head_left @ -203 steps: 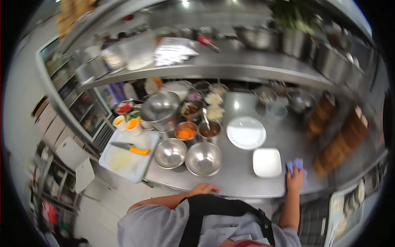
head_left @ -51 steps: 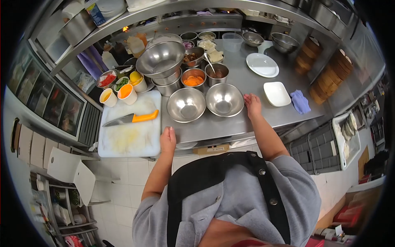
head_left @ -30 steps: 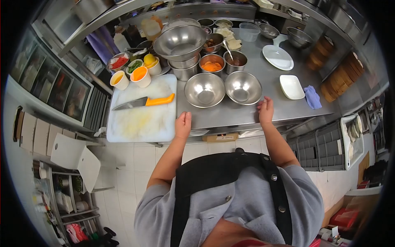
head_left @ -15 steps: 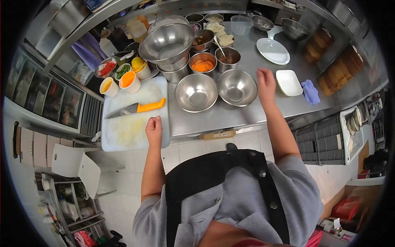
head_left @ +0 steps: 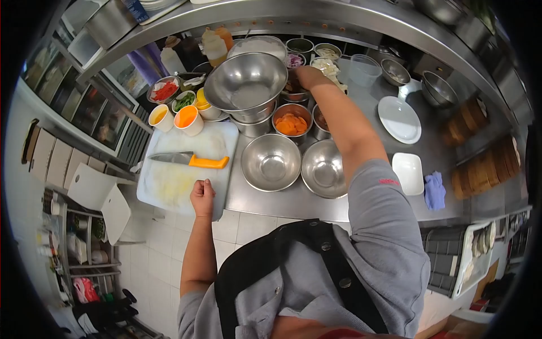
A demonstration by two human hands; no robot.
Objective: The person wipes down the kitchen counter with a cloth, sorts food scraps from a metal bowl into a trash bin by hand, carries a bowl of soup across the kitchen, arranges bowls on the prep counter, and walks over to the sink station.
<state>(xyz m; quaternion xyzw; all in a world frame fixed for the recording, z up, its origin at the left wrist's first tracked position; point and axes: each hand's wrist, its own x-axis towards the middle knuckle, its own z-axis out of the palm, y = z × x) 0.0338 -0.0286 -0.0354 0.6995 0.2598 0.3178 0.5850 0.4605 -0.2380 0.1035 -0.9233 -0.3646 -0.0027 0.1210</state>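
My right hand reaches over the steel container of brown food behind the orange slices. Its fingers point down into that container and are mostly hidden. Curled into a fist with nothing visible in it, my left hand hovers over the front right of the white cutting board. A knife with a yellow handle lies on the board, just beyond that hand. Two steel mixing bowls stand side by side at the counter's front, both with bare insides; my right forearm passes over the right one's edge.
A large steel bowl is stacked on pots at the back. Paper cups of orange and yellow food stand behind the board. To the right are a white oval plate, a white rectangular dish and a blue cloth. A shelf overhangs the counter.
My right hand has moved from beside the right mixing bowl, forward and left, to the container of brown food. My left hand stays closed near the board. The view has shifted.
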